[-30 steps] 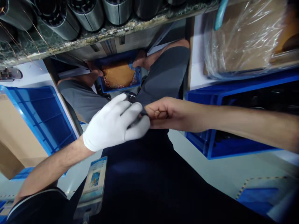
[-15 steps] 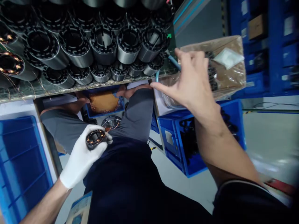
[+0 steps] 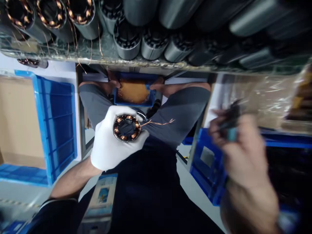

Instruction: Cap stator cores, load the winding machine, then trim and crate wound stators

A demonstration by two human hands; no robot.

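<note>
My left hand (image 3: 114, 143), in a white glove, is closed around a motor stator (image 3: 127, 128) in front of my lap. Copper windings ring the stator's open end, which faces up at me. A twisted copper wire lead (image 3: 161, 123) sticks out from it to the right. My bare right hand (image 3: 246, 146) is off to the right, smeared by motion. Its fingers are wrapped round teal-handled pliers (image 3: 232, 133), whose dark head points up and away; blur hides the exact shape of the jaws.
Bare stator cores (image 3: 128, 42) crowd the bench edge (image 3: 146, 65) ahead, with wound stators (image 3: 81, 16) trailing wires at its left. A blue bin (image 3: 57, 120) stands left, another blue crate (image 3: 207, 169) right. A blue tray (image 3: 134, 104) sits between the feet.
My right hand has taken the pliers from the bench's right end and drawn them back. My left hand has brought the stator up, its face now more toward me. The view has swung right.
</note>
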